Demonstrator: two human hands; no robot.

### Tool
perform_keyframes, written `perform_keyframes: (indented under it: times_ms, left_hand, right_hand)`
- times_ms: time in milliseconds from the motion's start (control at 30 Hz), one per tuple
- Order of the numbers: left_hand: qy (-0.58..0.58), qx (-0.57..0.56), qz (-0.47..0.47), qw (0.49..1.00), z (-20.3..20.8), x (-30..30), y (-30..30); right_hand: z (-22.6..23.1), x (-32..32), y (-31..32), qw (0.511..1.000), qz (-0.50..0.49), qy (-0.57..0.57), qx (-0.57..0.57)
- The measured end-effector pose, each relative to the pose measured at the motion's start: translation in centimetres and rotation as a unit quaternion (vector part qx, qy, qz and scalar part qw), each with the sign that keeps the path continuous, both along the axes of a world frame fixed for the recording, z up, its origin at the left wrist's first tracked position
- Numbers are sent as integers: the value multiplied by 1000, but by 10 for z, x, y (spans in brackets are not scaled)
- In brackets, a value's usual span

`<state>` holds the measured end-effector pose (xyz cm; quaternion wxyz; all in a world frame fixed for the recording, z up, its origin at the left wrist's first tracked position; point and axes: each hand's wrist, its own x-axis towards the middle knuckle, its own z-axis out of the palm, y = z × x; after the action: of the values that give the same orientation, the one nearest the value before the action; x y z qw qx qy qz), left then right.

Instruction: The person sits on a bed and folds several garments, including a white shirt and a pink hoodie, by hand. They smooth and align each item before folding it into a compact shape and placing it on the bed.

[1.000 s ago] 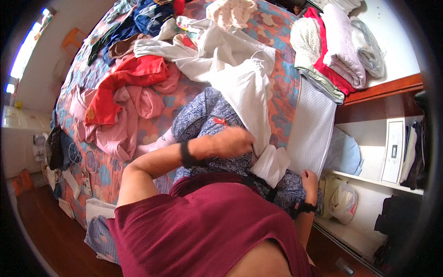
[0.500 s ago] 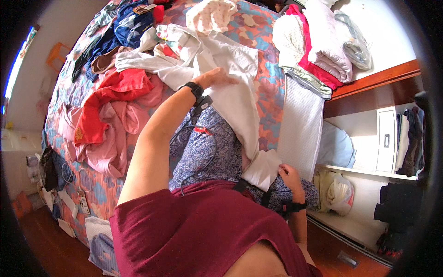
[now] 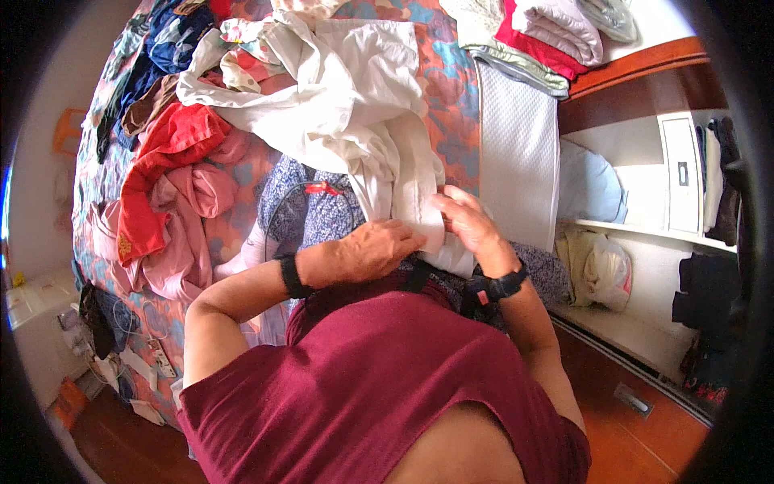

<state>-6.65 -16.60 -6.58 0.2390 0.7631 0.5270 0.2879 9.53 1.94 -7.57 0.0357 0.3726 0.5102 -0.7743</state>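
A long white garment (image 3: 339, 97) is spread in loose folds over the bed, its near end drawn across my lap. What kind of garment it is, I cannot tell. At this narrow near end, my left hand (image 3: 379, 248) has its fingers closed on the cloth edge, with the thumb hidden. Against the opposite edge rests my right hand (image 3: 474, 226), fingers stretched out and somewhat apart, touching the cloth. Between the hands the white strip lies fairly flat. Under it are my blue patterned trousers (image 3: 322, 218).
To the left lie a red garment (image 3: 173, 173) and pink clothes (image 3: 181, 242); dark blue clothes (image 3: 173, 40) are farther back. Folded bedding (image 3: 556, 36) is stacked at the far right. A wardrobe with shelves (image 3: 645, 230) stands along the right side.
My left hand has come back from the middle of the white garment to its near end. My right hand has moved up and left to meet it, unfolding its fingers. The view has shifted.
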Motion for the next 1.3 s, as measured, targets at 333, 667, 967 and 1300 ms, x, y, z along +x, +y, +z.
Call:
perform_keyframes:
  times_ms: [333, 667, 967, 1300]
  left_hand:
    - [52, 177, 392, 901, 8, -91, 16]
    - [-361, 2, 377, 853, -32, -131, 46]
    - [-572, 14, 200, 795, 28, -135, 37]
    - [-206, 32, 268, 941, 72, -75, 42]
  right_hand:
    - [28, -1, -12, 969, -131, 170, 124]
    - [85, 10, -9, 940, -96, 278, 172]
    - [115, 13, -3, 911, -168, 356, 123]
    - [137, 9, -9, 900, -165, 364, 172]
